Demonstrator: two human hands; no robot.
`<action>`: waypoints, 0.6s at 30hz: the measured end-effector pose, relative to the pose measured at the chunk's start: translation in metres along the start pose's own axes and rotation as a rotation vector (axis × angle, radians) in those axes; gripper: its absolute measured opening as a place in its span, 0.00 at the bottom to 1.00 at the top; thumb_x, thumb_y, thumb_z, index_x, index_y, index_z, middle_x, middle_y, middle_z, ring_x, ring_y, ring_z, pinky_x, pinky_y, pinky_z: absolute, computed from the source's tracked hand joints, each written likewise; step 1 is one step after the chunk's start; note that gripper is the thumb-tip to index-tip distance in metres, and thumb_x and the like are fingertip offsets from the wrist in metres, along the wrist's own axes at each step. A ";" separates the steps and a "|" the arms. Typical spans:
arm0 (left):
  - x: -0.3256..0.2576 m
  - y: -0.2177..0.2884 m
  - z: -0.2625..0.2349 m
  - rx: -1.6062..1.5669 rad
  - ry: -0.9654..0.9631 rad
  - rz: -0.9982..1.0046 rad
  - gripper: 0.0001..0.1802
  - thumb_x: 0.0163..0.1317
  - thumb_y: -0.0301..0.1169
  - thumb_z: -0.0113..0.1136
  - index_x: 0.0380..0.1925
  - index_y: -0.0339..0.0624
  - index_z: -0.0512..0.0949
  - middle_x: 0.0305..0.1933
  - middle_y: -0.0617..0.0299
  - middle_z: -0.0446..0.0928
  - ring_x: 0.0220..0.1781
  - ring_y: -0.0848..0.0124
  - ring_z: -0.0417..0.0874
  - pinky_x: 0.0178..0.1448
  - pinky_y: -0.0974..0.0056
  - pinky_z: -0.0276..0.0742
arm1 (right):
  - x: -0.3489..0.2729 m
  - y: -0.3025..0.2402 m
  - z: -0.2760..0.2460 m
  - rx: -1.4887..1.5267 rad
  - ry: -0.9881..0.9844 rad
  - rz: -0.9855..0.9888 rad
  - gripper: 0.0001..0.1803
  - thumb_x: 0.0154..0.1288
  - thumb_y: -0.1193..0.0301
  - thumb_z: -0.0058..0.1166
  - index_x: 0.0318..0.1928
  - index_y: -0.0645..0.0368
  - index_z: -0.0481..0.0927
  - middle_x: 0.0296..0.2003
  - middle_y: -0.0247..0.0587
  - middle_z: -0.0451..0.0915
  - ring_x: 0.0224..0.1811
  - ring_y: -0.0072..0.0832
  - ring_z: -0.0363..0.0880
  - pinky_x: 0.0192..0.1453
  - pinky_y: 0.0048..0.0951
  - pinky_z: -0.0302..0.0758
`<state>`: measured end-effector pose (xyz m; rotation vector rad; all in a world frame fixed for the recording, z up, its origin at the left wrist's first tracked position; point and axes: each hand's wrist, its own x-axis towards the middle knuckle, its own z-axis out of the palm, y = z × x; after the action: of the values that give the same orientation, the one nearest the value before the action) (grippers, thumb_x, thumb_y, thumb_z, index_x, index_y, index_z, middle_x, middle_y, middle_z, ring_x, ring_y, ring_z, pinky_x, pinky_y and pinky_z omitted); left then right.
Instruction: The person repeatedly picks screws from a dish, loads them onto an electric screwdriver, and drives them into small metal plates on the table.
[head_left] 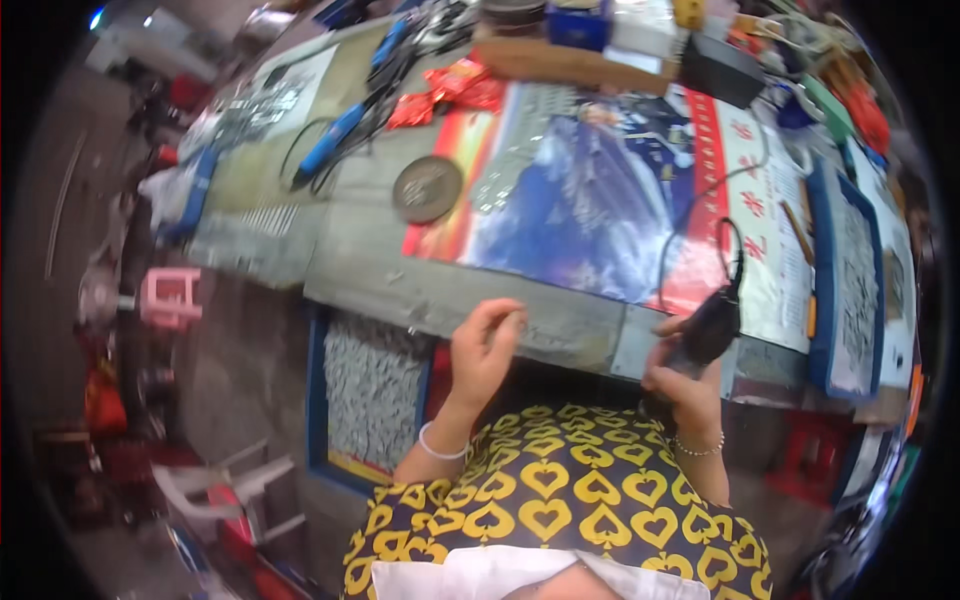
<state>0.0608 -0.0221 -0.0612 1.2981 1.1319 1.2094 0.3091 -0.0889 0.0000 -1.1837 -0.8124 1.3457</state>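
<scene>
In my right hand (688, 375) is a black corded hand tool (712, 328), its fingers wrapped round the body near the table's front edge. The tool tilts, and its cable loops up from the top end; its exact kind does not show. Bent at the same edge, my left hand (485, 350) has thumb and forefinger drawn together; anything between them is too small to make out. Beyond the hands lies a blue, red and white printed sheet (580, 210). Small shiny pieces (490, 190) rest on its left part. Left of it sits a round dark metal disc (427, 190) with small bits on top.
Blue-handled corded tools (333, 140) and red wrappers (440, 92) lie at the far left. A blue tray (822, 290) of grey pieces stands at right; another blue-rimmed tray (317, 400) sits below the table edge. Boxes (575, 62) line the back. A pink stool (172, 297) stands left.
</scene>
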 end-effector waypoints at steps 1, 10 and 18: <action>-0.002 0.011 0.003 -0.001 -0.095 -0.014 0.08 0.67 0.20 0.51 0.43 0.32 0.75 0.39 0.62 0.78 0.42 0.77 0.79 0.49 0.72 0.75 | 0.001 0.002 -0.002 0.027 -0.016 -0.012 0.27 0.47 0.76 0.60 0.50 0.65 0.69 0.24 0.39 0.75 0.24 0.24 0.74 0.29 0.22 0.70; 0.003 0.171 0.071 -0.726 -1.034 -0.065 0.09 0.57 0.26 0.53 0.29 0.29 0.78 0.25 0.50 0.79 0.25 0.65 0.82 0.32 0.64 0.76 | -0.010 0.012 0.000 -0.061 -0.025 0.076 0.30 0.50 0.72 0.62 0.54 0.64 0.66 0.25 0.40 0.74 0.25 0.26 0.75 0.32 0.26 0.72; -0.015 0.184 0.088 -0.913 -1.194 0.118 0.10 0.58 0.28 0.53 0.30 0.30 0.78 0.26 0.50 0.80 0.26 0.65 0.82 0.33 0.63 0.76 | -0.012 0.026 0.001 -0.007 -0.092 0.044 0.30 0.49 0.72 0.63 0.52 0.69 0.68 0.24 0.40 0.75 0.24 0.24 0.74 0.30 0.22 0.69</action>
<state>0.1483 -0.0564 0.1201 1.0275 -0.3499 0.6282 0.2993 -0.1042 -0.0222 -1.1576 -0.8610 1.4426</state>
